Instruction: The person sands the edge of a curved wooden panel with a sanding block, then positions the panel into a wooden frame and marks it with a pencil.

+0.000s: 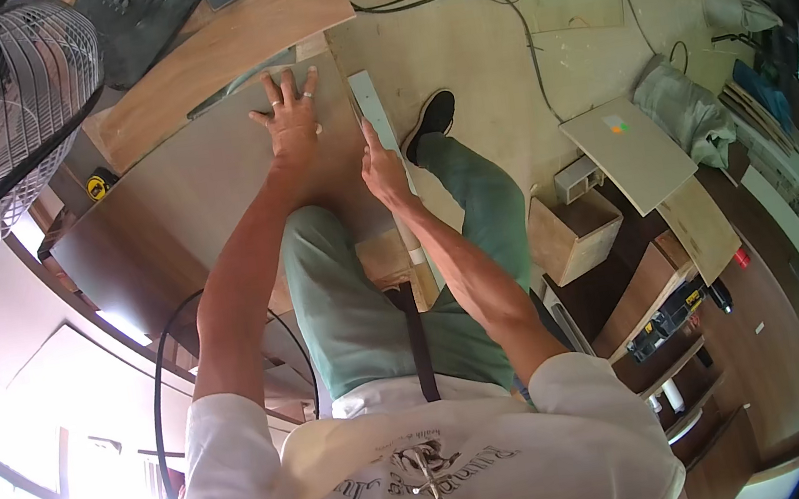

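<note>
Lying palm down with its fingers spread apart, the left hand (293, 127) rested on the brown board (198, 175), near its far right part, clasping nothing. The board spread out beneath that palm and mostly to its left, while a wooden plank (223, 61) lay just beyond the fingertips. At the board's right edge was the right hand (387, 178), one finger stretched forward and the others curled — whether they were clamped on the edge, I could not tell. Just right of that finger ran a pale strip (370, 102). A yellow tape measure (97, 185) sat past the board's left side, near the wire fan (23, 107) — well apart from both hands.
</note>
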### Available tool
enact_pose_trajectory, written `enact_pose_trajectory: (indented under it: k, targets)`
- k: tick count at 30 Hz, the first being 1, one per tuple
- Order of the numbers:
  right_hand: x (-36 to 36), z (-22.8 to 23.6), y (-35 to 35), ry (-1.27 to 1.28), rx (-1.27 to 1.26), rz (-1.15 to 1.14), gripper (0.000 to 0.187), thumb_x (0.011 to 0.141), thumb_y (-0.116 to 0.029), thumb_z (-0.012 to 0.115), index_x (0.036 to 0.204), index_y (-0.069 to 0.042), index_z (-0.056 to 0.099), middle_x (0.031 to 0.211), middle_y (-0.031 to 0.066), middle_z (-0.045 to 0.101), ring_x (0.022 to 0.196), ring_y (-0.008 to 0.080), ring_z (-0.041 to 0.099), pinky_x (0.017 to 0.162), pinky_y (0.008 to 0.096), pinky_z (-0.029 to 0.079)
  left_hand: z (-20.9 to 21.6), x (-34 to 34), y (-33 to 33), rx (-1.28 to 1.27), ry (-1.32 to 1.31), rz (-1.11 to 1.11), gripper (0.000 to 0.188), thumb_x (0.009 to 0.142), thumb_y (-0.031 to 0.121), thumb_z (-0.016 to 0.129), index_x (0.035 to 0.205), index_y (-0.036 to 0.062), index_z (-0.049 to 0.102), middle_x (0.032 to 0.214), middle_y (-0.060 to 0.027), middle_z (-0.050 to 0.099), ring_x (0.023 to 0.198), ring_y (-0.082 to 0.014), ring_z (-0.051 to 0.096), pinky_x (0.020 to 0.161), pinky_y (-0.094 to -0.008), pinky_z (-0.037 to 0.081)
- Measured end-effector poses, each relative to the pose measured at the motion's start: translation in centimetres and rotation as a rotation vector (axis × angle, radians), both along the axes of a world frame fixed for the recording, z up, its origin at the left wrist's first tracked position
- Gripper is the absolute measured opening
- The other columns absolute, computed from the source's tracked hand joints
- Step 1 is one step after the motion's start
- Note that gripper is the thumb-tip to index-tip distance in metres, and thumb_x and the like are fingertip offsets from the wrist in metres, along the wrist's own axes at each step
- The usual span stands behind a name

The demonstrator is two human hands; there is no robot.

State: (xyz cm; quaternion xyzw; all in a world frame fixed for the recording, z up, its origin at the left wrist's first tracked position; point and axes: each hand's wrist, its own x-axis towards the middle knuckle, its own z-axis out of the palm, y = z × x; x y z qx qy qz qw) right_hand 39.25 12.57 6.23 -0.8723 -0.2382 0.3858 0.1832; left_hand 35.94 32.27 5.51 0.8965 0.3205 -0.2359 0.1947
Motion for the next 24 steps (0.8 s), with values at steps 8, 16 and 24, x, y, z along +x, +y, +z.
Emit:
enact_pose_trajectory:
  k: [8,16,24]
  targets:
    - [0.3,-0.1,-0.6,0.012,-0.061,-0.011,0.063,0.092,-0.007,0.051,0.151,-0.005,0.026,0.081,0.0256,0.065,0.075,0.0418,0.065,0.068,0.0503,0.051,0.4,0.4,-0.8,-0.004,-0.039,0.002,0.099,0.070,0.015,0.083,0.150,0.0288,0.026,0.153,-0.0089,0.021,0.146,-0.0398,0.011,0.096,-0.0774,0.035]
    - [3.8,-0.4,5.6,-0.013,0.268,-0.280,0.058,0.089,-0.011,0.054,0.145,-0.007,0.038,0.092,0.0295,0.066,0.083,0.0475,0.064,0.077,0.0500,0.052,-0.6,-0.6,-0.7,-0.002,-0.100,-0.094,0.091,0.074,0.008,0.076,0.150,0.0258,0.029,0.154,-0.0063,0.022,0.147,-0.0330,0.012,0.103,-0.0721,0.034]
    - [3.2,-3.1,6.3,0.226,0.343,-0.353,0.053,0.091,-0.017,0.052,0.141,-0.001,0.041,0.115,0.0320,0.062,0.106,0.0471,0.061,0.093,0.0476,0.048,-0.6,-0.4,-0.7,0.026,-0.024,-0.127,0.099,0.073,0.022,0.082,0.152,0.0234,0.023,0.159,-0.0072,0.016,0.149,-0.0340,0.007,0.104,-0.0716,0.032]
